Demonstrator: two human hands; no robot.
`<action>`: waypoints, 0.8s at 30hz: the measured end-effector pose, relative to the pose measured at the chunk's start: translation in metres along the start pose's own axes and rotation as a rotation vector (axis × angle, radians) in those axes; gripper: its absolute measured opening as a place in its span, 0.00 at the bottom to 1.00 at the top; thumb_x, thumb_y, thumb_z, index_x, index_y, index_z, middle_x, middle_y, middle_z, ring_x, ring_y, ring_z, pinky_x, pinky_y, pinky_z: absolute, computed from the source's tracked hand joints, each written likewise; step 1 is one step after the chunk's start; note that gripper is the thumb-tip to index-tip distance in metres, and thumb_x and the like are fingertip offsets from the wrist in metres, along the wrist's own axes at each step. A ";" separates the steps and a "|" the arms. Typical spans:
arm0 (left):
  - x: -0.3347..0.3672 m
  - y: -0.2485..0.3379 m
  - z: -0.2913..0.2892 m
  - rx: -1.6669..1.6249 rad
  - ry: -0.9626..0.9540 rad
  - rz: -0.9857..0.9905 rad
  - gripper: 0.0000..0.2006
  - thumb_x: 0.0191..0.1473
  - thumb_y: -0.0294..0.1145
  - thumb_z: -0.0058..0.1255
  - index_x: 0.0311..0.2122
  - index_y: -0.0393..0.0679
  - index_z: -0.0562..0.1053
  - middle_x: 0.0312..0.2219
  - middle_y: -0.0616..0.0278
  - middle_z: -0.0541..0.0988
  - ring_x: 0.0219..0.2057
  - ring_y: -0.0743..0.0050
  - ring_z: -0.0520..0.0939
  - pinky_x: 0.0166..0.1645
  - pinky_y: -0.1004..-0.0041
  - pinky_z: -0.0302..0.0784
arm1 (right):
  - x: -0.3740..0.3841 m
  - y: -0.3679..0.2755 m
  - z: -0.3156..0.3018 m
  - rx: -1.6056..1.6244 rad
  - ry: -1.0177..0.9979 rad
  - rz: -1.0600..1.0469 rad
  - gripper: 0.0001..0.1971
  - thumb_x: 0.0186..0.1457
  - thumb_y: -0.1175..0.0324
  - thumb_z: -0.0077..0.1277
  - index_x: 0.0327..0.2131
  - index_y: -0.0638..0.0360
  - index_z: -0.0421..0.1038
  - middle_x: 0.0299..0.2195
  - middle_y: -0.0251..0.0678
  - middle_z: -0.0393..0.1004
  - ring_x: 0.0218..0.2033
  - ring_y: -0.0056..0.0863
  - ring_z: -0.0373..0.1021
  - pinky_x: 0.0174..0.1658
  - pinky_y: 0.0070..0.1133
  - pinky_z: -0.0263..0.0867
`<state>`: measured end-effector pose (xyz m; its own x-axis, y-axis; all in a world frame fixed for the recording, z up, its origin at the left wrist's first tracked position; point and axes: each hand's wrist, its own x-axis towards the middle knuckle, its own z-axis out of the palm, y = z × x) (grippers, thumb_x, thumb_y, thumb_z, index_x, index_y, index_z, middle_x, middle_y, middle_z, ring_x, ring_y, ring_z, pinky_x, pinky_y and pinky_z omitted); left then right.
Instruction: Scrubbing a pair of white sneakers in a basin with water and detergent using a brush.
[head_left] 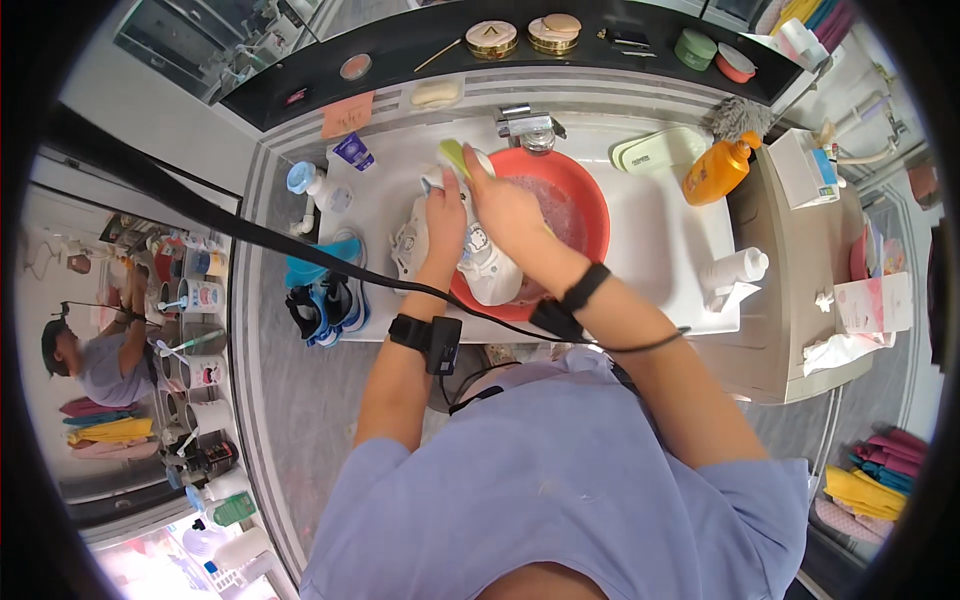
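Note:
Over the left side of the sink [650,280], my right hand [512,212] grips a light-green and white brush [453,153]. Beside it, my left hand [447,222] is closed on a white piece with a bluish edge [431,182]; my fingers hide most of it, so its kind is unclear. Below my hands are two white sneakers. One sneaker [407,245] lies left of my left wrist. The other sneaker [490,272], with a small cartoon face on it, sits between my forearms against the red basin [598,215], which holds foamy water.
A chrome faucet [530,125] stands behind the basin. Right of it are a green soap case [660,150], an orange pump bottle [718,170] and a white bottle [735,270]. Blue-and-black shoes [325,308] sit at the left. A black cable [270,240] crosses the view.

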<state>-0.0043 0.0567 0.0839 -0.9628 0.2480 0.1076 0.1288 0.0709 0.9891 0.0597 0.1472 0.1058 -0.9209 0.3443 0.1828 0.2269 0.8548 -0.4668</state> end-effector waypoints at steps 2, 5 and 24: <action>0.000 -0.014 -0.005 0.137 -0.036 -0.064 0.26 0.60 0.50 0.36 0.33 0.31 0.71 0.23 0.54 0.75 0.27 0.68 0.73 0.34 0.69 0.67 | 0.022 -0.006 -0.003 0.073 0.105 -0.068 0.25 0.58 0.59 0.38 0.58 0.51 0.51 0.18 0.46 0.71 0.19 0.44 0.70 0.21 0.38 0.65; -0.002 -0.005 0.000 0.088 -0.012 0.049 0.26 0.59 0.50 0.36 0.29 0.31 0.70 0.22 0.56 0.74 0.26 0.70 0.72 0.33 0.70 0.66 | 0.034 -0.001 0.001 0.043 0.092 -0.010 0.24 0.58 0.59 0.38 0.57 0.52 0.54 0.18 0.47 0.72 0.18 0.44 0.70 0.21 0.37 0.65; -0.012 -0.011 0.008 -0.424 0.015 -0.215 0.27 0.59 0.54 0.33 0.31 0.34 0.70 0.25 0.63 0.72 0.28 0.80 0.70 0.31 0.75 0.67 | 0.008 -0.017 0.002 -0.059 0.011 -0.109 0.28 0.58 0.62 0.38 0.60 0.49 0.45 0.21 0.46 0.72 0.19 0.43 0.71 0.22 0.36 0.67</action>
<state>0.0075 0.0610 0.0708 -0.9607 0.2566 -0.1055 -0.1788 -0.2820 0.9426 0.0475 0.1346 0.1138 -0.9378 0.2516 0.2391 0.1439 0.9087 -0.3918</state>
